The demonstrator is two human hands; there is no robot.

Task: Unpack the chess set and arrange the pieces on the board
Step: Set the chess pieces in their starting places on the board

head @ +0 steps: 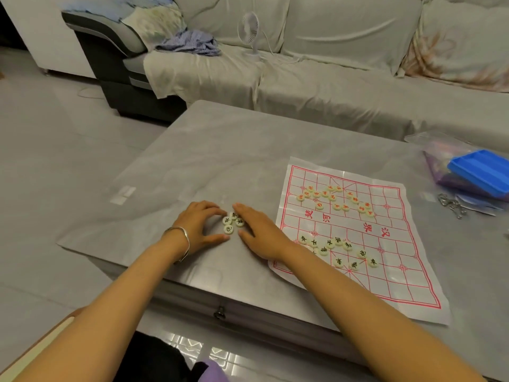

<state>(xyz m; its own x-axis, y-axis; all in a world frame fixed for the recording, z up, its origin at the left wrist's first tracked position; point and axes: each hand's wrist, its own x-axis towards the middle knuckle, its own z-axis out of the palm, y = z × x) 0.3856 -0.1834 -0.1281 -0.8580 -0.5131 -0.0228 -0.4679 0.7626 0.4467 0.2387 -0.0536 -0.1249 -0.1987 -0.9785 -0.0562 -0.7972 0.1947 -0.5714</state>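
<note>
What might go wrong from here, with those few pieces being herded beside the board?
1. The four loose pieces sit between the left hand and right hand on the smooth table. One may slip out and roll towards the near edge.
2. The right forearm crosses the near corner of the thin board. Pulling back may drag the sheet and scatter the black-lettered pieces there.
</note>
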